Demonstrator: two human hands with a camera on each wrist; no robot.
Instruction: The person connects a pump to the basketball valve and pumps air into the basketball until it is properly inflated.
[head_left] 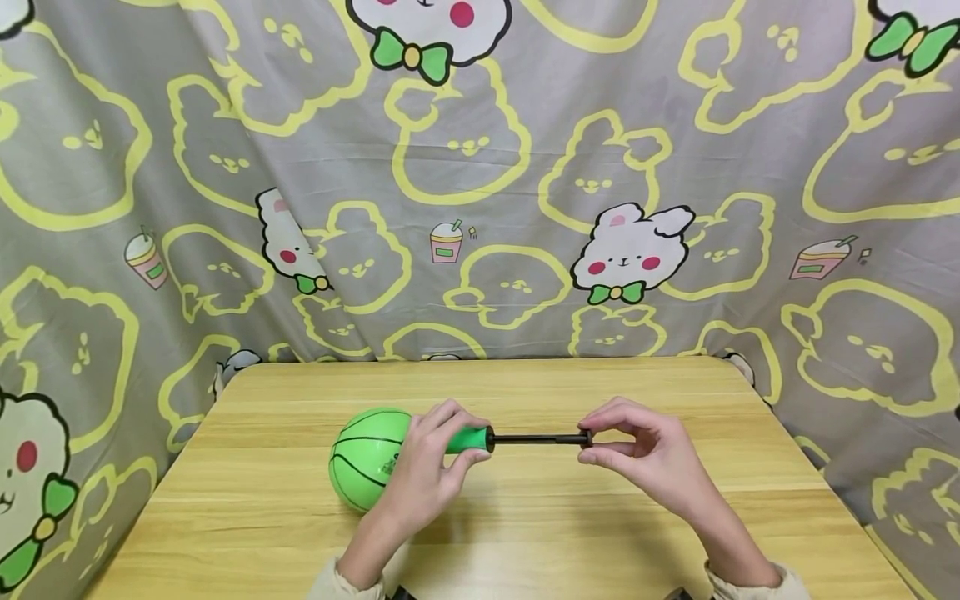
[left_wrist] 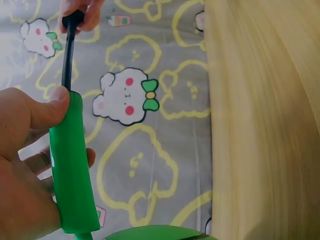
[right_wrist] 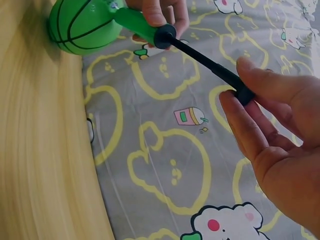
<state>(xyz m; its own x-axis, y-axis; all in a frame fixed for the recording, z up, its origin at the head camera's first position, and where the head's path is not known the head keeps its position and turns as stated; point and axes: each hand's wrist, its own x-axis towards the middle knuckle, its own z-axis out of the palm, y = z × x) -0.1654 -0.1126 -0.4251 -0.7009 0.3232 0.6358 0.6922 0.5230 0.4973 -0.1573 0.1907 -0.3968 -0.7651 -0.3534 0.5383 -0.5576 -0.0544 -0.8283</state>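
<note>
A green hand pump [left_wrist: 74,165] with a black rod is held level above the wooden table. My left hand [head_left: 433,454] grips its green barrel, thumb near the black collar. The black rod [head_left: 536,439] is drawn well out to the right. At its end, my right hand [head_left: 648,450] pinches the black handle [right_wrist: 244,94] between thumb and fingers. Left of the left hand sits a green ball [head_left: 367,458] with black basketball lines, partly hidden by that hand. In the right wrist view the barrel's far end meets the ball.
The light wooden table [head_left: 300,550] spreads beneath both hands. Behind it and at the sides hangs a grey curtain [head_left: 510,225] printed with yellow outlines and white cartoon animals.
</note>
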